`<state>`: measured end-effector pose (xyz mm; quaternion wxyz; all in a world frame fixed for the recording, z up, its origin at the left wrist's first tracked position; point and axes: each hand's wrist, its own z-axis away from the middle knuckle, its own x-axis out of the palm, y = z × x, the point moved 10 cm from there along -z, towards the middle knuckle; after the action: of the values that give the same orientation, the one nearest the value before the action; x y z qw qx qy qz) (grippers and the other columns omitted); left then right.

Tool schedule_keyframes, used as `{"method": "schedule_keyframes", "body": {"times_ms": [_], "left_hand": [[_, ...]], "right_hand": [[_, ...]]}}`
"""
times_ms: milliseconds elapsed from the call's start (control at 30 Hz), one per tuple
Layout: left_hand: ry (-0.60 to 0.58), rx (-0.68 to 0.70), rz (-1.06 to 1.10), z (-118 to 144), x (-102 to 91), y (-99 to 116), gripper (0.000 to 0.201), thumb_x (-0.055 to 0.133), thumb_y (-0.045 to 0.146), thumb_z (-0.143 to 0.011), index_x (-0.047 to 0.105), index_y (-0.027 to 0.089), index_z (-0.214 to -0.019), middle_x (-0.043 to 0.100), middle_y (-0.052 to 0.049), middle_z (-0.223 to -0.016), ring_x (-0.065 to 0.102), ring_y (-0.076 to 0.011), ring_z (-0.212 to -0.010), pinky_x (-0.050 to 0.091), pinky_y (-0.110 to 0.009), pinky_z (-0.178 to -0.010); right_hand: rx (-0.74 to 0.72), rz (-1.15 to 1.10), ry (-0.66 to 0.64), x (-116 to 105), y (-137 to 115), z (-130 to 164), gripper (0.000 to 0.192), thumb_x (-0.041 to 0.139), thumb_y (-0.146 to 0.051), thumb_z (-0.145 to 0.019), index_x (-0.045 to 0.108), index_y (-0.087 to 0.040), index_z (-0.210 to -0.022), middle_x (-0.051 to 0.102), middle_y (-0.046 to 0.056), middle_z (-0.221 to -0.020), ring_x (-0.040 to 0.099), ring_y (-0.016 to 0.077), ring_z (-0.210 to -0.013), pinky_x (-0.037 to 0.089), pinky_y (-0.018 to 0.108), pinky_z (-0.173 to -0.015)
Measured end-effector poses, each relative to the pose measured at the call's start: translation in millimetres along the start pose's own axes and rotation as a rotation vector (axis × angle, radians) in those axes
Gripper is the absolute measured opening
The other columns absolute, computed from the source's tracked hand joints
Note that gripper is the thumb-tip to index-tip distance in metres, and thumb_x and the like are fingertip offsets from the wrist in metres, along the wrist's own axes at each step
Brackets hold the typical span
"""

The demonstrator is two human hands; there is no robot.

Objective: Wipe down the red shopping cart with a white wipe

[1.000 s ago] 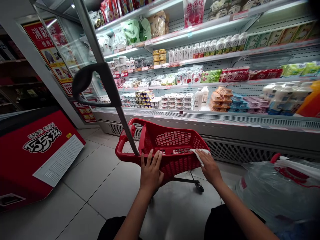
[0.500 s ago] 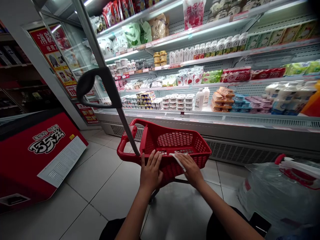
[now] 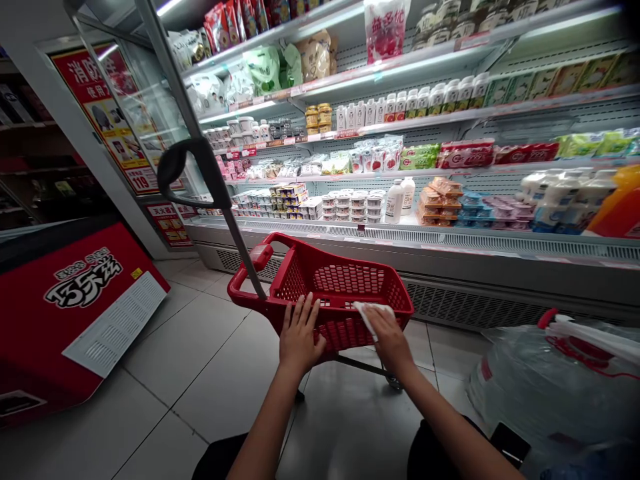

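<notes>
A red plastic shopping cart (image 3: pixel 345 263) with a perforated basket stands in front of me, a grey pole and black handle (image 3: pixel 215 173) rising from its left end. My left hand (image 3: pixel 301 340) lies against the near side of the basket, its fingers stretched out over the rim and holding nothing. Further right along the same rim, my right hand (image 3: pixel 393 340) presses a white wipe (image 3: pixel 367 313) against the plastic. Part of the wipe sticks out beyond the fingers; the rest is hidden under the hand.
Behind the cart runs a refrigerated shelf (image 3: pixel 450 243) stocked with dairy drinks and yogurt cups. A red freezer (image 3: pixel 30 347) stands at left. On the right are a plastic-wrapped large water bottle (image 3: pixel 540 387) and a dark phone-like object (image 3: pixel 509 445). Pale tiles (image 3: pixel 200 373) cover the floor.
My right hand has slid the wipe to the right along the rim, towards the basket's far right end. My left hand stays on the near side.
</notes>
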<state>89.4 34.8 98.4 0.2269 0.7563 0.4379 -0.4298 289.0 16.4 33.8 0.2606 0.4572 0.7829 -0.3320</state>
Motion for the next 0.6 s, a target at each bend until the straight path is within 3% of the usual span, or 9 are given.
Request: {"method": "schedule_keyframes", "body": {"times_ms": [100, 200, 267, 467, 600], "left_hand": [[-0.027, 0.032, 0.026, -0.2, 19.9, 18.2, 0.081, 0.063, 0.034, -0.085, 0.036, 0.021, -0.16, 0.032, -0.003, -0.168, 0.028, -0.0298, -0.156, 0.015, -0.049, -0.131], [-0.048, 0.015, 0.025, 1.6, 29.3, 19.8, 0.081, 0.062, 0.034, -0.086, 0.035, 0.024, -0.161, 0.03, 0.002, -0.169, 0.02, -0.0332, -0.158, 0.016, -0.053, -0.13], [-0.068, 0.01, 0.011, 3.5, 30.4, 12.9, 0.08, 0.06, 0.031, -0.087, 0.032, 0.027, -0.163, 0.027, 0.004, -0.17, 0.017, -0.0336, -0.159, 0.014, -0.056, -0.13], [-0.087, 0.006, 0.004, 6.9, 27.9, -11.1, 0.084, 0.057, 0.025, -0.086, 0.026, 0.027, -0.164, 0.021, 0.005, -0.171, 0.013, -0.0326, -0.16, 0.01, -0.056, -0.131], [-0.093, 0.015, -0.005, 9.3, 29.6, -18.5, 0.087, 0.059, 0.025, -0.085, 0.025, 0.03, -0.165, 0.018, 0.006, -0.172, 0.009, -0.0329, -0.16, 0.011, -0.055, -0.131]], "right_hand": [[-0.094, -0.001, -0.034, 17.8, -41.7, -7.2, 0.096, 0.038, 0.004, -0.069, 0.033, -0.022, -0.162, 0.049, 0.004, -0.159, 0.039, 0.0208, -0.15, 0.031, 0.047, -0.125], [-0.13, -0.001, -0.068, 21.5, -49.2, -9.2, 0.097, 0.038, 0.005, -0.069, 0.032, -0.023, -0.162, 0.049, 0.003, -0.159, 0.038, 0.0206, -0.15, 0.031, 0.048, -0.126], [-0.133, 0.0, -0.073, 14.5, -35.0, -4.2, 0.096, 0.037, 0.005, -0.07, 0.033, -0.023, -0.162, 0.05, 0.003, -0.158, 0.041, 0.0209, -0.149, 0.031, 0.048, -0.126], [-0.02, 0.045, -0.046, -18.5, 39.8, 21.0, 0.081, 0.039, 0.0, -0.082, 0.04, -0.028, -0.158, 0.061, 0.004, -0.147, 0.055, 0.0232, -0.137, 0.035, 0.051, -0.124], [-0.001, 0.063, -0.033, -17.6, 39.6, 30.9, 0.074, 0.039, -0.004, -0.087, 0.044, -0.027, -0.156, 0.063, 0.005, -0.144, 0.057, 0.0248, -0.135, 0.037, 0.051, -0.122]]}}
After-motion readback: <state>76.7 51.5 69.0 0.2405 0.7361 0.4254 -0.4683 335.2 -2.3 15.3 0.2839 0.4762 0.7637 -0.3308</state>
